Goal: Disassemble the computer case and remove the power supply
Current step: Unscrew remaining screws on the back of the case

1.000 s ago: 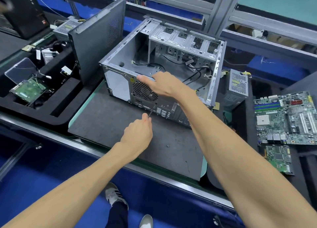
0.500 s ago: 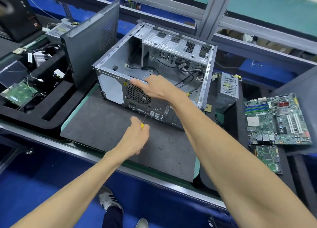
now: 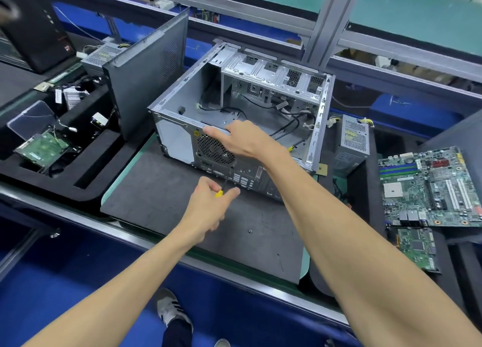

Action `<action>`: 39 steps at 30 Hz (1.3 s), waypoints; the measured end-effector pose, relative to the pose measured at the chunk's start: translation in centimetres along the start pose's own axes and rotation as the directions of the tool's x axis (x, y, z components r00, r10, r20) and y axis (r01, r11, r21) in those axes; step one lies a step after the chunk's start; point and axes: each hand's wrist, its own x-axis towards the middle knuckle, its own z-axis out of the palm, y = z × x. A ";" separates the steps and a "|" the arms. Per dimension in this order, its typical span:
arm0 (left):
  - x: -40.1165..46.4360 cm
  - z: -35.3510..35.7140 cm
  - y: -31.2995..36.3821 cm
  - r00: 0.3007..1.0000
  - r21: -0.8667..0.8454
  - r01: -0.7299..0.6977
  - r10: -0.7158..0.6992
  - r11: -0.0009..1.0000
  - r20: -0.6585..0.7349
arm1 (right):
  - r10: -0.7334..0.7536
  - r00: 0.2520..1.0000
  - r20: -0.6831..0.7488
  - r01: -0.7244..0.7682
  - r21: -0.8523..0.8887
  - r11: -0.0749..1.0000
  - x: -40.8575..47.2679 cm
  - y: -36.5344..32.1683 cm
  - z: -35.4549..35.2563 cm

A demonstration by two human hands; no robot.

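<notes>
An open grey computer case (image 3: 182, 104) lies on its side on the dark mat (image 3: 156, 190), rear panel toward me, loose black cables inside. My right hand (image 3: 245, 139) grips the top edge of the rear panel above the fan grille (image 3: 212, 148). My left hand (image 3: 208, 208) holds a screwdriver (image 3: 226, 181) with a yellow handle, its dark shaft angled up to the rear panel just under the fan grille. A grey power supply (image 3: 353, 138) stands outside the case to its right.
The removed side panel (image 3: 148, 73) leans upright left of the case. A black foam tray (image 3: 65, 169) at left holds a green board and cables. A motherboard (image 3: 427, 187) and a smaller board (image 3: 414, 247) lie at right. A loose screw (image 3: 249, 231) sits on the mat.
The screwdriver's shaft has tilted and its yellow handle shows more between my left fingers, which have loosened. My right hand keeps its grip on the case edge. The camera view shifted slightly.
</notes>
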 end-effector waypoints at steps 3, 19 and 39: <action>-0.3 -0.3 -0.3 0.981 0.190 -0.145 0.167 0.971 -0.104 | 0.004 1.000 0.000 -0.004 0.000 1.000 -0.1 0.0 -0.1; 0.7 -2.5 -0.5 0.922 -0.546 0.370 -0.225 0.751 0.315 | 0.011 1.000 0.009 -0.010 -0.039 0.999 -0.1 0.0 0.1; 0.4 -1.7 0.8 0.965 -0.427 0.258 -0.206 0.867 0.164 | 0.017 1.000 -0.006 -0.017 -0.007 1.000 -0.1 -0.1 0.0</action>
